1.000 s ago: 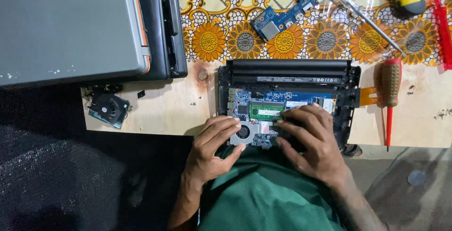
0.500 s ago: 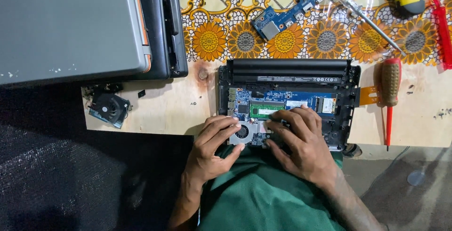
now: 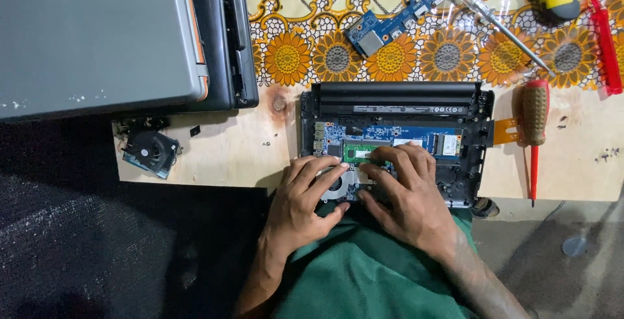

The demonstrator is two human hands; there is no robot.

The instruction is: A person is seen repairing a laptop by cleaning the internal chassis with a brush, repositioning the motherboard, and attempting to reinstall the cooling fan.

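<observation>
On the near edge of the wooden board (image 3: 221, 156), the opened laptop base (image 3: 396, 143) lies. Both hands rest on it gripping nothing: the left hand (image 3: 302, 205) by the fan, the right hand (image 3: 406, 195) now shifted left onto the green memory module (image 3: 357, 152).

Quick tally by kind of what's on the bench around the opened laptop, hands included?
Hands: 2, left hand, right hand
Opened laptop base: 1
Closed laptops: 2, stacked
Loose fan: 1
Loose blue circuit board: 1
Screwdrivers: 2, brown-handled, clear-handled
Total: 9
</observation>
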